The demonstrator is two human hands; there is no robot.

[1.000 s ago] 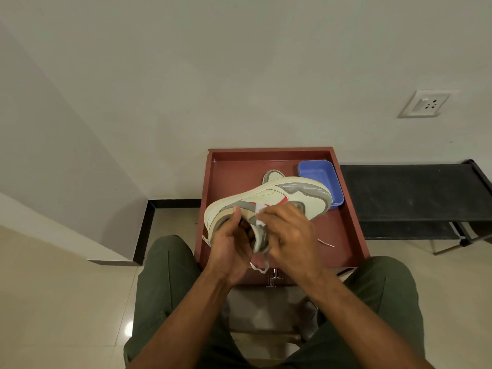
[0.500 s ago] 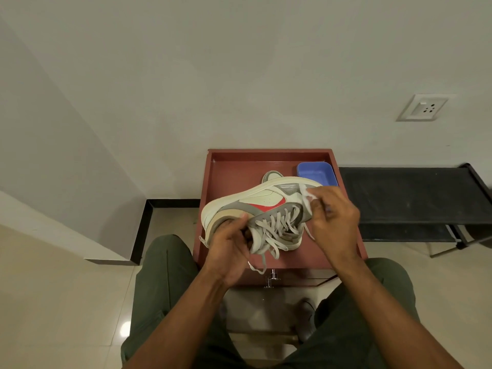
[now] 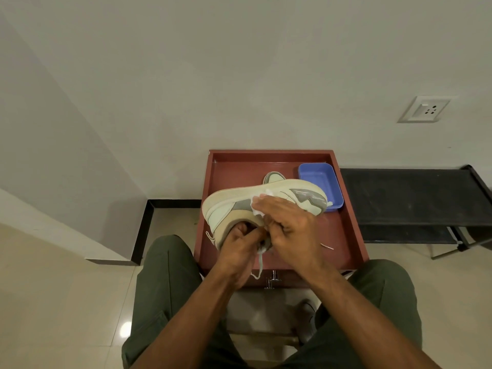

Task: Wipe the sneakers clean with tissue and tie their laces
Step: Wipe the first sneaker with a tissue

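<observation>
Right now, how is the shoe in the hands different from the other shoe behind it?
The held sneaker is lifted and tipped on its side; the second sneaker lies in the red tray. The held sneaker shows fully and is being wiped with tissue; the second sneaker is mostly hidden and untouched. Both look cream and grey.

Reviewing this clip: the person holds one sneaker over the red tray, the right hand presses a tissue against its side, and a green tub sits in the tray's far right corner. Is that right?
Not quite. The tub is blue, not green, as the head view shows. The rest stands: the sneaker is held over the red tray, and the right hand presses a tissue against its side.
</observation>
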